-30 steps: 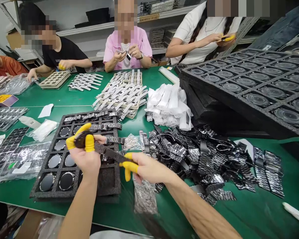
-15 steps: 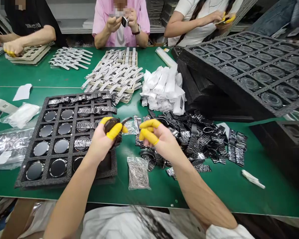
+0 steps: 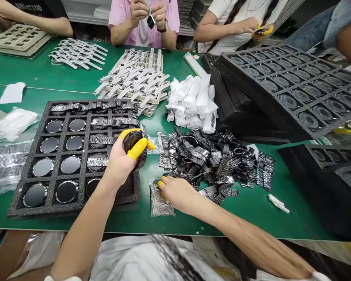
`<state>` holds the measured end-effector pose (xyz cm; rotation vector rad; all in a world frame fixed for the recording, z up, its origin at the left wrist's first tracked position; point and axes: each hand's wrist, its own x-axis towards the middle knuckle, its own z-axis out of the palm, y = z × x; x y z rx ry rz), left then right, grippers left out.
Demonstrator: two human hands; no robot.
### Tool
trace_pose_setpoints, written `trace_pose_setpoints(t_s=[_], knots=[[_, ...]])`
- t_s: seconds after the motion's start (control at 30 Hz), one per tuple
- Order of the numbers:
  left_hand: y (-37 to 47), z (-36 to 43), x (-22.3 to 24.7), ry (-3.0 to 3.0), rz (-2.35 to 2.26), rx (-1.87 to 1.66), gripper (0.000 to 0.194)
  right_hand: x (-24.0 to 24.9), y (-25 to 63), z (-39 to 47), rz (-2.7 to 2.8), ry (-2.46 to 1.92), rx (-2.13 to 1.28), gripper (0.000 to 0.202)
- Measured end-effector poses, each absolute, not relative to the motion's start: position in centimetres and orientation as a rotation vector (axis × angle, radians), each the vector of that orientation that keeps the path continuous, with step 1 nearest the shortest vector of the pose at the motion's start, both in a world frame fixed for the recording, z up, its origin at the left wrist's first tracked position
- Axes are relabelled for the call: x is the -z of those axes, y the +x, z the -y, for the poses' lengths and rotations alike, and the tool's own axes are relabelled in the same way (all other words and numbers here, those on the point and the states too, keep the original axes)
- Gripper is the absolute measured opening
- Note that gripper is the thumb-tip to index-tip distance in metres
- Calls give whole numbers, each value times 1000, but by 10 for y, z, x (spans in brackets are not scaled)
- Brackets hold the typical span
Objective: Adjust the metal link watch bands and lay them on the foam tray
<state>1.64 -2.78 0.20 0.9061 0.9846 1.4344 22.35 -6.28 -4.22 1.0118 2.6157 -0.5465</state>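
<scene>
Currently, the left hand (image 3: pixel 119 160) is closed around a round black watch (image 3: pixel 131 139), above the right edge of the foam tray (image 3: pixel 57 168). The right hand (image 3: pixel 178 192) has bent fingers at the bag of thin metal pins (image 3: pixel 161 206); whether they pinch one, I cannot tell. Perhaps tugging the bag could spill pins among the link bracelets (image 3: pixel 197 150); a loosened left grip could drop the watch.

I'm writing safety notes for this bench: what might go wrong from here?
The dark watch in the left hand might slip and hit the foam tray near it. The right hand is at the bag of thin metal pieces, which could spill if the bag is open; I cannot tell. The black bands heaped nearby might get snagged.
</scene>
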Motion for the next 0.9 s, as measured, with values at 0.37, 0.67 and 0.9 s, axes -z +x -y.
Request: trace_pose_setpoints(t_s=[0.37,0.67,0.9], knots=[[16,29,-6,848,-1002,-1400,61,31,231,46,-2562,1000,574,8],[17,30,-12,873,-1046,-1347,58,42,239,43,-2479,1013,703,17],[17,30,-3,1079,-1068,-1310,53,35,247,41,-2563,1215,1200,14]])
